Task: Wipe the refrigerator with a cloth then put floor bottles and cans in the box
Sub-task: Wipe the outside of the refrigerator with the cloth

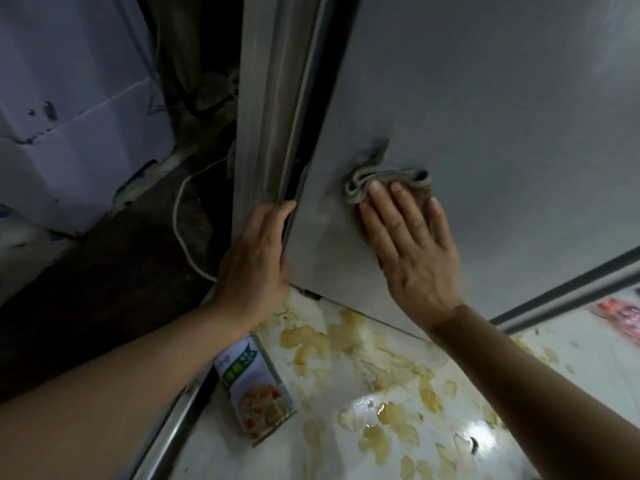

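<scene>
The grey refrigerator door (485,98) fills the upper right. A bunched grey cloth (388,180) lies flat against its lower part, and my right hand (412,244) presses on it with straight fingers. My left hand (256,254) grips the door's left edge, fingers curled round into the gap by the seal. A white and green can (256,382) lies on its side on the floor just below my left wrist.
Yellowish spilled food (381,368) is smeared over the white floor below the door. A white cable (183,230) runs along the dark floor on the left. A pale cardboard box (79,133) stands at the far left. Something pink (620,317) lies at the right edge.
</scene>
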